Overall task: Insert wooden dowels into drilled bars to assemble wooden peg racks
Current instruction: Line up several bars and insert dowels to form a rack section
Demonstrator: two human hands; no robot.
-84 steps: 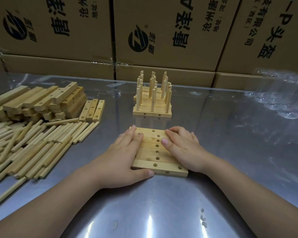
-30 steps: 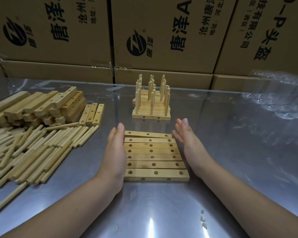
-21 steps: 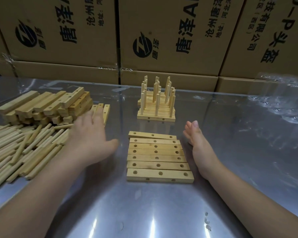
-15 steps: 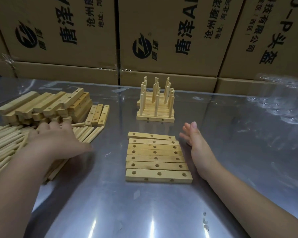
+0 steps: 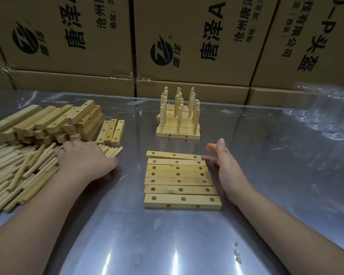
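A head-worn camera looked down at a shiny metal table (image 5: pixel 167 245) backed by stacked cardboard cartons (image 5: pixel 187 36). In the centre lay seven drilled bars (image 5: pixel 180 180), side by side and touching, each with three empty holes facing up; the farthest bar sat slightly skewed. Beyond them stood a finished peg rack (image 5: pixel 178 120) with its dowels upright. To the left lay a loose heap of dowels (image 5: pixel 18 171), and behind it a stack of spare bars (image 5: pixel 48 122) with three more bars (image 5: pixel 112 132) laid flat just beside it. The left hand (image 5: pixel 83 161) rested palm down on the near edge of the dowel heap, fingers curled over the sticks; whether it had gripped any could not be told. The right hand (image 5: pixel 224 165) stood on edge, open and empty, its fingertips touching the right ends of the far bars. Judging from this, the next step was gathering dowels. The risks: round dowels could roll off across the slick surface if the heap was dragged, and a nudge from the right hand could slide the unfixed bars out of line.
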